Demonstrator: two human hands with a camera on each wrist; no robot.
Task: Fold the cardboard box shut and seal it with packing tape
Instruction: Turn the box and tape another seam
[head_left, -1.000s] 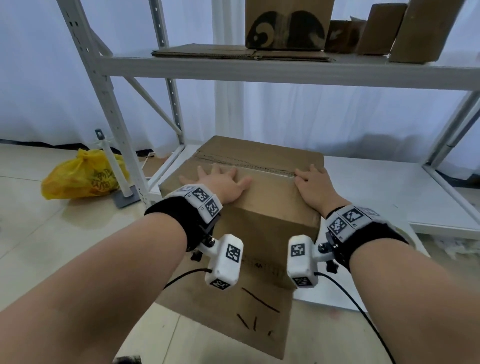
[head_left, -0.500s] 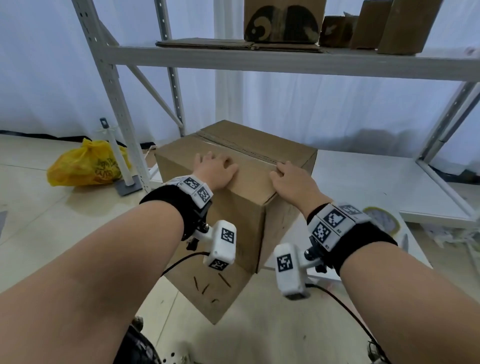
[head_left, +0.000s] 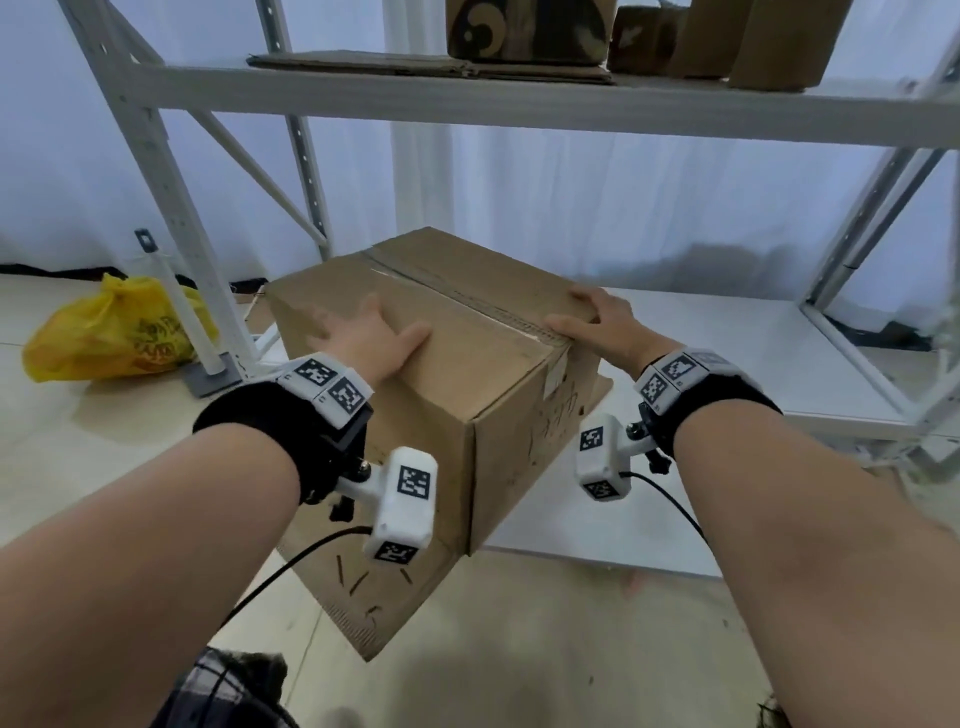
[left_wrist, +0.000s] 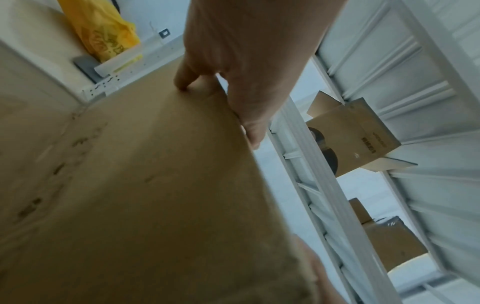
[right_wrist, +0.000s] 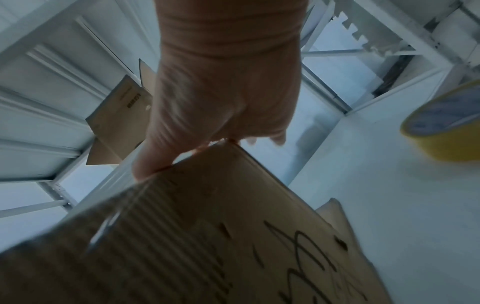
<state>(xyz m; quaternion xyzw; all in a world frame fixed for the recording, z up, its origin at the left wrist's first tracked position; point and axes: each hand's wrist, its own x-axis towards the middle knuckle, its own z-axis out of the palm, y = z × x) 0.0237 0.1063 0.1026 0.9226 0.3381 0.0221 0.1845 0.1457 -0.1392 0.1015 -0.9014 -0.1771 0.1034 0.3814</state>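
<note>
The brown cardboard box (head_left: 493, 395) stands on the low white shelf (head_left: 727, 353), one corner turned toward me. Its top flaps lie shut, and a seam (head_left: 467, 304) runs diagonally across the top. A loose flap (head_left: 363, 587) hangs below the front of the box. My left hand (head_left: 369, 338) lies flat on the left half of the top with its fingers spread. My right hand (head_left: 597, 327) arches over the top right edge, thumb on the seam and fingers bent over the rim. The right wrist view shows a yellow tape roll (right_wrist: 446, 127) on the shelf, to the right of the box (right_wrist: 207, 236).
A yellow plastic bag (head_left: 109, 332) lies on the floor to the left, beside a white rack upright (head_left: 171, 208). The upper shelf (head_left: 519, 98) carries flat cardboard and several boxes (head_left: 524, 26). To the right of the box is bare white shelf.
The box has turned clockwise under both hands, from one face toward me to a corner toward me. My right hand moved from flat on the top to the right edge.
</note>
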